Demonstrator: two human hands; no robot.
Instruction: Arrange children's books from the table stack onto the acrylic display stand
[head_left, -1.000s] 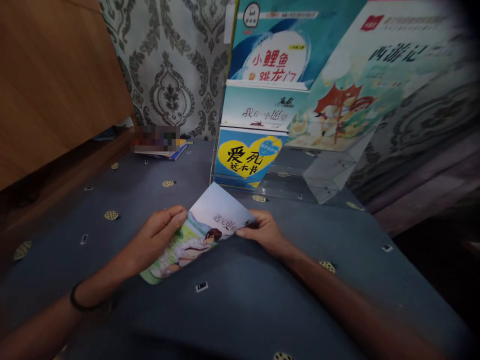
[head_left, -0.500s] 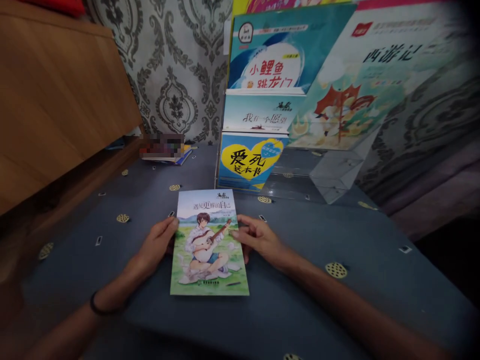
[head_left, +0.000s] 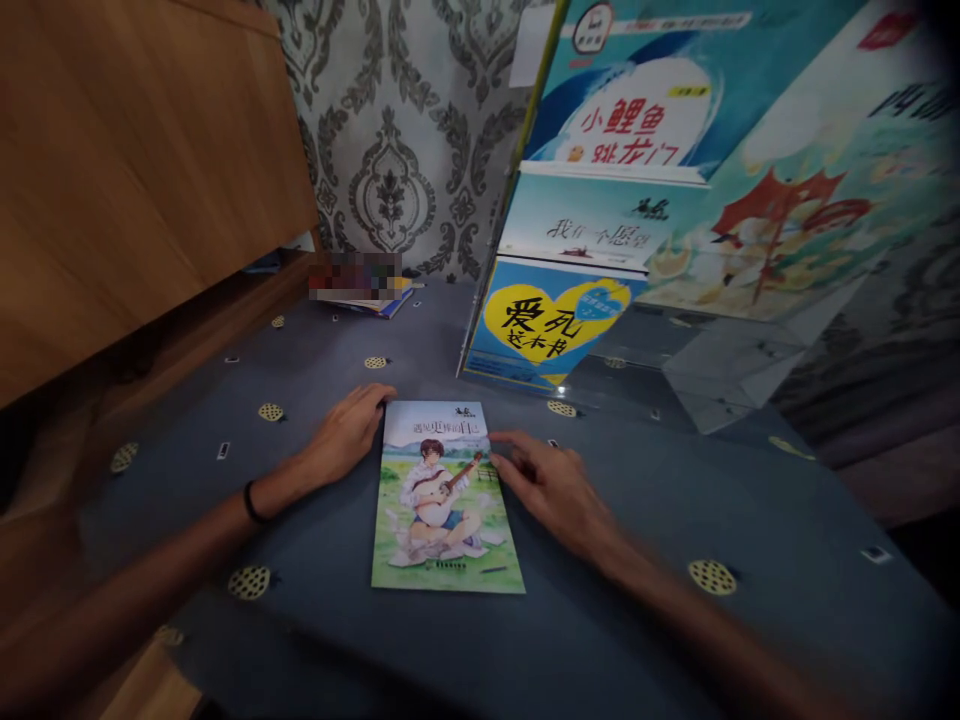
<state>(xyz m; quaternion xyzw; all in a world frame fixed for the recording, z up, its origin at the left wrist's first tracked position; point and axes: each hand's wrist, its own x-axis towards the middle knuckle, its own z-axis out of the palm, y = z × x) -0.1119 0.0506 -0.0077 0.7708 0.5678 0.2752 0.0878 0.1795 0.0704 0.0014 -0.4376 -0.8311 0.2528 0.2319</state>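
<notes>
A thin paperback book lies face up on the cloth-covered table, its cover showing a figure playing a guitar on grass. My left hand rests at the book's upper left corner with its fingers stretched forward, not wrapped round it. At the book's right edge is my right hand. Its index finger and thumb reach to the edge, apart from each other, and the other fingers are partly hidden under the hand. Whether the fingertips still touch the book is hard to tell.
Behind the book stands a clear display rack with several books upright, among them a blue one with a yellow heart. A small stack of books lies at the back left. A wooden cabinet borders the left side.
The book has come down flat onto the table. My left hand has slid up to its top corner, and both hands' grip has loosened. The view has shifted left.
</notes>
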